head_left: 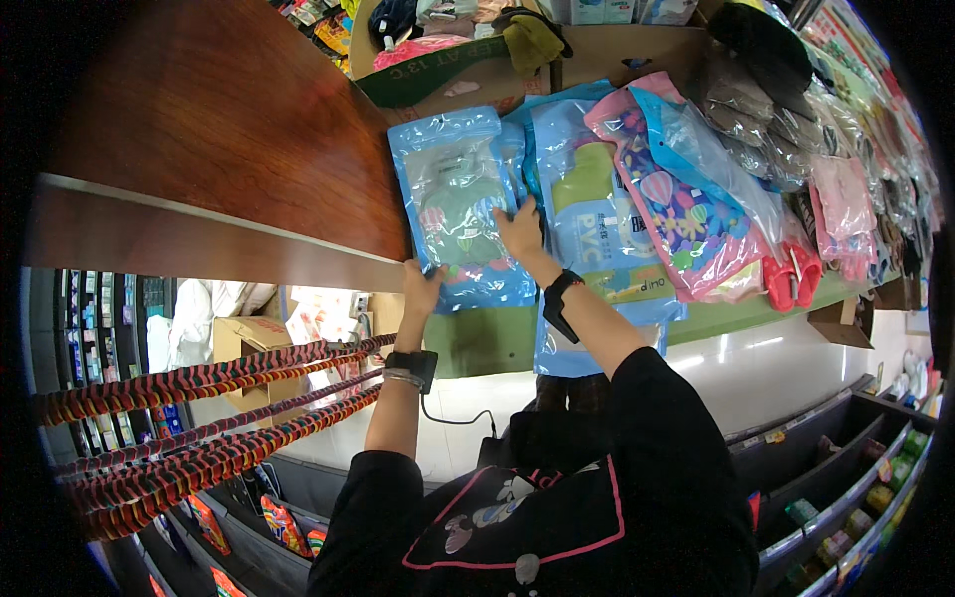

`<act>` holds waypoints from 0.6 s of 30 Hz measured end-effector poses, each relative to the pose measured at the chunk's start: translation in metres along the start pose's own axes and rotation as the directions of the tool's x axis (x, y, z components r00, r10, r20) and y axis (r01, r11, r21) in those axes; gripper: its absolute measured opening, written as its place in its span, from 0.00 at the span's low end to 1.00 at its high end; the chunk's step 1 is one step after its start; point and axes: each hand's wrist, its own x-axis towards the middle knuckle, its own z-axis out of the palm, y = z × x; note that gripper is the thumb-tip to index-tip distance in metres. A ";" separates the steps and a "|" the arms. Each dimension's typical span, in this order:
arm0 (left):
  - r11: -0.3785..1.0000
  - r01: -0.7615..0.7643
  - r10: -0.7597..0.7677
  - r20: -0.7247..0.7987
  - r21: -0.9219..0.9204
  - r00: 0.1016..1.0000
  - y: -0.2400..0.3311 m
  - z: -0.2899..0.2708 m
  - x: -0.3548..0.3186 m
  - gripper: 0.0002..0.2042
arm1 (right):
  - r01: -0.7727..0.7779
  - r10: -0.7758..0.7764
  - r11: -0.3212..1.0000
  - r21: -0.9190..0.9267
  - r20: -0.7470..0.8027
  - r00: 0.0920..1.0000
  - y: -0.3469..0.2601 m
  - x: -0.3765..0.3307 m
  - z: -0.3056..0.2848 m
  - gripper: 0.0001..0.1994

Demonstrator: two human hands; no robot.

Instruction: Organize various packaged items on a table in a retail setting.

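A blue plastic pouch [461, 204] with a clear window lies on the display surface, a green hot-water bottle showing inside. My left hand [423, 286] grips its lower left corner. At its right edge, my right hand [520, 231] pinches the film, fingers partly hidden. Immediately right is a larger blue pouch [597, 234], through which a green bottle-shaped item shows. Beside that, a pink patterned pouch [676, 214] is partly covered by a clear bag with a blue edge. Another blue pouch peeks out behind the one I hold.
To the left stands a brown wooden panel [229, 139], its edge close to my left hand. Below it run striped braided cords [219, 378]. A cardboard box of clothing [438, 65] sits at the back. Red slippers [793, 274] and bagged goods lie at right. Dark shelves [816, 468] line the lower right.
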 end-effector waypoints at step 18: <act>0.890 -0.095 0.082 -0.048 -0.446 0.995 0.071 -0.047 -0.018 0.15 | 0.575 -0.621 0.719 0.390 -0.012 0.784 -0.095 -0.032 -0.058 0.13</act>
